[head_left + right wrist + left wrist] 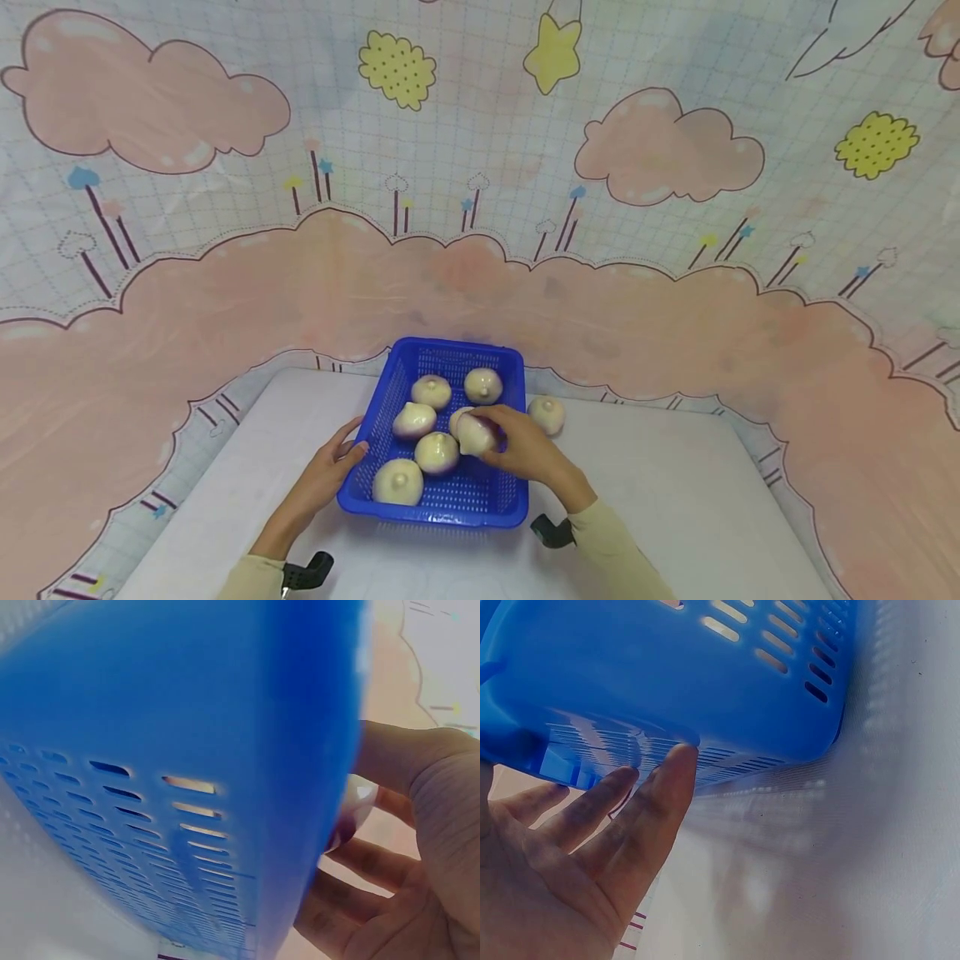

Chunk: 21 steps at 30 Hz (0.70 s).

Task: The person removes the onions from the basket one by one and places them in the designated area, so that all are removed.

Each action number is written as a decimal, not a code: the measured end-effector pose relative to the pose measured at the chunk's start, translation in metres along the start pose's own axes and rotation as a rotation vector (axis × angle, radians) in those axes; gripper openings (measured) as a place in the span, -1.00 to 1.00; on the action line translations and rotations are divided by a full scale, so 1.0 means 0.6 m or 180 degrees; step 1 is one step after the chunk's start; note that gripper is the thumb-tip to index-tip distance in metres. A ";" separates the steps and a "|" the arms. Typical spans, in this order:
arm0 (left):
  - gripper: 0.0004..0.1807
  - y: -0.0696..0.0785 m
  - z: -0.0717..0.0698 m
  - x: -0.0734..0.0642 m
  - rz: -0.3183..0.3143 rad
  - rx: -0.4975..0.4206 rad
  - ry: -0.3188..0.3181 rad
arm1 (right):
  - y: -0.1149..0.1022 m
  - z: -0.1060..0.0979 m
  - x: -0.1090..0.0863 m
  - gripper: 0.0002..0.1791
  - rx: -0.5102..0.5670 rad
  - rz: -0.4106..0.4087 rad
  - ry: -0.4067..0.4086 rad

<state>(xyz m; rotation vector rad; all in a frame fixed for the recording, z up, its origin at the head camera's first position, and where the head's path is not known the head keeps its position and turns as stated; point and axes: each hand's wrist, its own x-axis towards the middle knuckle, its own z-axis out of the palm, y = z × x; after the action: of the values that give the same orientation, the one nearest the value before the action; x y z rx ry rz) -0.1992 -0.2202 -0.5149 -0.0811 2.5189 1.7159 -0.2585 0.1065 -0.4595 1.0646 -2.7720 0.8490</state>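
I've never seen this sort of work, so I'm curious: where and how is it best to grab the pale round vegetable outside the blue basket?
Probably round its bulging sides, from above and the right: the pale round vegetable sits with its small nub upward, and the blue basket stands close on its left, leaving less finger room there.

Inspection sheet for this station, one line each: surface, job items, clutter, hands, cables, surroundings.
Surface: smooth white tabletop, no spills seen.
Job items: blue perforated plastic basket containing six round, glossy, cream-and-purple vegetables, one partly hidden; matching loose vegetable on the tabletop, beyond the basket's right side.
Clutter: nothing seen.
Hands: left hand touches basket's left side; right hand holds another vegetable over the basket.
Cables: nothing clearly seen.
Surroundings: cartoon-printed backdrop, pink clouds.
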 end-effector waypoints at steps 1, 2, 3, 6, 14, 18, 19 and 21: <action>-0.31 0.000 0.000 0.000 -0.0003 0.0002 0.0002 | 0.000 -0.001 -0.002 -0.37 0.0064 0.0031 0.0030; -0.30 0.000 0.000 0.000 -0.0007 0.0014 0.0002 | 0.000 -0.002 -0.005 -0.36 0.0117 0.0048 0.0068; -0.30 0.000 0.000 0.000 -0.0015 0.0033 0.0006 | 0.000 -0.003 -0.008 -0.36 0.0177 0.0062 0.0113; -0.29 0.000 0.000 -0.001 -0.0037 0.0045 -0.0006 | -0.001 -0.003 -0.017 -0.35 0.0299 0.0098 0.0234; -0.31 0.004 -0.003 -0.003 -0.0030 -0.0003 -0.0018 | -0.002 -0.001 -0.036 -0.34 0.0472 0.0121 0.0541; -0.32 0.004 -0.002 -0.001 -0.0037 -0.0017 -0.0016 | 0.005 -0.006 -0.043 -0.35 0.0604 0.0147 0.0701; -0.32 0.004 -0.001 -0.001 -0.0045 -0.0020 -0.0015 | 0.008 -0.008 -0.045 -0.35 0.0630 0.0162 0.0742; -0.32 0.004 0.000 0.000 -0.0053 -0.0017 -0.0012 | 0.014 -0.014 -0.048 -0.34 0.0671 0.0211 0.0806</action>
<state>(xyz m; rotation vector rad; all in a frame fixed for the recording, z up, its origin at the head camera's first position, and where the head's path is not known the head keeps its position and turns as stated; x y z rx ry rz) -0.1992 -0.2193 -0.5126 -0.0987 2.5038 1.7153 -0.2430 0.1331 -0.4631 0.8257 -2.5622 1.2144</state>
